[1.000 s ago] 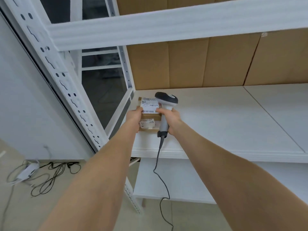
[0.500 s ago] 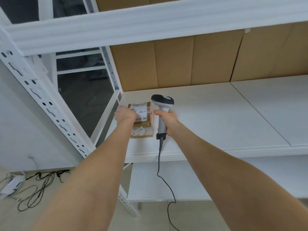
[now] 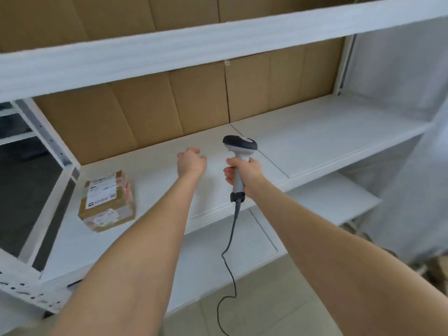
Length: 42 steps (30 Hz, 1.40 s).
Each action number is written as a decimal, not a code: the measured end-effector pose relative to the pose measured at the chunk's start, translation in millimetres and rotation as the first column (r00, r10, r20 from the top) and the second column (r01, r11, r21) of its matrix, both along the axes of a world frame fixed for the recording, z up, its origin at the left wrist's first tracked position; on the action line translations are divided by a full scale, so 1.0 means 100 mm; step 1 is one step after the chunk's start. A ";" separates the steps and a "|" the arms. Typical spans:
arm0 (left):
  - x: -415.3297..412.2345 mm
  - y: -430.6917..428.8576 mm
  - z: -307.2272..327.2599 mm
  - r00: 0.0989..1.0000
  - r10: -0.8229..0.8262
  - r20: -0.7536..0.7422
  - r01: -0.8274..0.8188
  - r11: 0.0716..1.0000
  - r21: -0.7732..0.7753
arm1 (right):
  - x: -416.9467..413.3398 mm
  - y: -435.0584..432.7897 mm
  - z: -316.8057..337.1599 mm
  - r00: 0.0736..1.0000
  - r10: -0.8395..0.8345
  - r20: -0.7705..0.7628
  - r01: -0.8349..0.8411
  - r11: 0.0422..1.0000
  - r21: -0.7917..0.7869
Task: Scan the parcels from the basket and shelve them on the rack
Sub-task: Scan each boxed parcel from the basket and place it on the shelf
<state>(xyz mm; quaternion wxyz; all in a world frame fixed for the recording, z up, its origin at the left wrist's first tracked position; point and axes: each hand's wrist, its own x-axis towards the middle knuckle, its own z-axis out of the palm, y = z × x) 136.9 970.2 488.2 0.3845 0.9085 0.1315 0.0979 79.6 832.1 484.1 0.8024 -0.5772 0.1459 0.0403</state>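
A small brown cardboard parcel (image 3: 108,201) with white labels lies flat on the white rack shelf (image 3: 315,132), near its left end. My left hand (image 3: 191,160) hovers above the shelf to the right of the parcel, holding nothing, fingers loosely curled. My right hand (image 3: 243,172) grips the handle of a white and black barcode scanner (image 3: 238,147), held upright over the shelf's front edge. Its cable (image 3: 230,251) hangs down toward the floor. The basket is out of view.
A white beam of the upper shelf (image 3: 218,44) crosses overhead. Brown cardboard panels (image 3: 198,98) back the rack. A lower white shelf (image 3: 327,204) sits beneath. The rack's perforated upright (image 3: 46,139) stands at the left. Tiled floor (image 3: 278,299) lies below.
My left hand has let go of the parcel, which now rests on the shelf at the left. Both hands and my view have shifted to the right along the rack.
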 end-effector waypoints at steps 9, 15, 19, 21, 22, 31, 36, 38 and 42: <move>-0.52 -2.49 -0.23 0.910 -0.411 -0.060 0.410 0.912 -0.031 | -0.90 -2.15 -0.28 0.927 -0.370 -0.065 0.374 0.925 0.064; -1.13 -3.90 -0.45 0.793 -0.597 -0.118 0.600 0.800 -0.021 | -1.71 -3.39 -0.50 0.834 -0.535 -0.133 0.547 0.834 0.076; -1.57 -4.71 -0.62 0.721 -0.673 -0.163 0.677 0.735 -0.040 | -2.22 -4.06 -0.67 0.770 -0.612 -0.180 0.630 0.774 0.063; -1.79 -5.08 -0.71 0.685 -0.705 -0.182 0.709 0.703 -0.054 | -2.46 -4.37 -0.77 0.725 -0.659 -0.199 0.684 0.724 0.096; -1.90 -5.25 -0.75 0.665 -0.722 -0.194 0.729 0.683 -0.045 | -2.56 -4.51 -0.83 0.703 -0.681 -0.207 0.709 0.696 0.118; -2.53 -6.41 -1.21 0.456 -0.835 -0.309 0.878 0.478 0.005 | -3.24 -5.49 -1.28 0.460 -0.842 -0.280 0.885 0.410 0.221; -2.65 -6.85 -1.56 0.401 -0.840 -0.366 0.895 0.445 -0.042 | -3.37 -5.85 -1.62 0.369 -0.868 -0.332 0.929 0.335 0.157; -2.62 -7.01 -1.71 0.384 -0.837 -0.390 0.901 0.432 -0.041 | -3.36 -5.99 -1.76 0.340 -0.871 -0.354 0.940 0.315 0.130; -2.49 -7.31 -2.04 0.342 -0.821 -0.456 0.911 0.409 -0.052 | -3.23 -6.26 -2.07 0.309 -0.855 -0.416 0.950 0.301 0.085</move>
